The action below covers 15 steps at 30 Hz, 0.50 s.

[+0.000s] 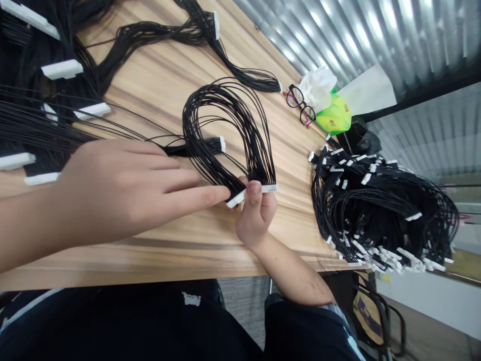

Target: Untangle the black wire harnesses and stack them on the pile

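A looped black wire harness (195, 110) has white connectors at its ends, brought close together above the table. My right hand (257, 213) pinches these ends, its thumb lying across the white connector (269, 188). From the left, my left hand (128, 188) reaches over with its index fingertip against the wires beside the other white connector (236, 199). Its thumb is hidden underneath, and the fingers seem closed on that end. Behind the loop lies another harness end with a white connector (223, 144).
Piled harnesses (22, 120) cover the table's left side, and a longer bundle (150, 32) stretches across the back. To the right is a large heap of harnesses (376, 205). Glasses (300, 105), a green packet (336, 115) and white tissue (317, 86) lie near the corrugated metal wall (338, 30).
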Each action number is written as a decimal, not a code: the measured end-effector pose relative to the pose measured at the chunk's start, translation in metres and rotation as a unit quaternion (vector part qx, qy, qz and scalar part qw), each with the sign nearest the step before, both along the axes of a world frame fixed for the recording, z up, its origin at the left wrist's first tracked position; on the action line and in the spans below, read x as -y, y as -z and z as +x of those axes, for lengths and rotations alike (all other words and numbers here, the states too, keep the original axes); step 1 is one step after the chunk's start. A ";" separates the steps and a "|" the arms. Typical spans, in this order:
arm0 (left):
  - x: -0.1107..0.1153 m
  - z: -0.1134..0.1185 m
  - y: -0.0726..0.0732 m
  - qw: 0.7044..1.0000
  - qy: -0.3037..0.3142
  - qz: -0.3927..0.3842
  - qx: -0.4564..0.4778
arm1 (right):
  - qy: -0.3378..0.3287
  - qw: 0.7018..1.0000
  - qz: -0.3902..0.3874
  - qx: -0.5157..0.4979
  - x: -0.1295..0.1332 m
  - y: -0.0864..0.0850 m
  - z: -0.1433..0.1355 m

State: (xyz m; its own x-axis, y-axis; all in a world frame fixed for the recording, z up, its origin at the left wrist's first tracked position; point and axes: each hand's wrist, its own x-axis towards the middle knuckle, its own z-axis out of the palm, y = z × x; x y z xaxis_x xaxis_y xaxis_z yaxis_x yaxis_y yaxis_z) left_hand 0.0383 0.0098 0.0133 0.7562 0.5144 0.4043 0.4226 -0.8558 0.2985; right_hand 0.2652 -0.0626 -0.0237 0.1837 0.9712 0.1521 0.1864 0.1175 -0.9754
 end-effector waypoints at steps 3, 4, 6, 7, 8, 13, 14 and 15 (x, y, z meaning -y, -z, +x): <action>-0.004 -0.003 0.005 0.991 0.029 0.128 0.013 | -0.009 1.000 0.017 0.015 0.001 -0.001 0.000; -0.006 -0.004 0.007 0.988 0.040 0.147 0.025 | -0.012 0.999 0.023 0.022 0.001 -0.001 0.000; -0.008 -0.004 0.010 0.982 0.059 0.170 0.053 | -0.015 0.999 0.033 0.030 0.001 -0.001 -0.001; -0.009 -0.005 0.010 0.980 0.064 0.179 0.066 | -0.016 0.999 0.037 0.029 0.001 -0.001 -0.001; -0.008 -0.005 0.010 0.978 0.065 0.182 0.073 | -0.016 0.999 0.039 0.026 0.001 -0.001 -0.001; -0.008 -0.001 0.004 0.987 0.038 0.156 -0.002 | -0.021 0.999 0.032 0.034 0.000 -0.003 -0.003; -0.011 0.001 0.002 0.988 0.051 0.146 -0.018 | -0.025 0.998 0.033 0.044 -0.001 -0.003 -0.003; -0.014 0.004 0.000 0.988 0.068 0.134 -0.029 | -0.030 0.997 0.034 0.057 -0.001 -0.004 -0.003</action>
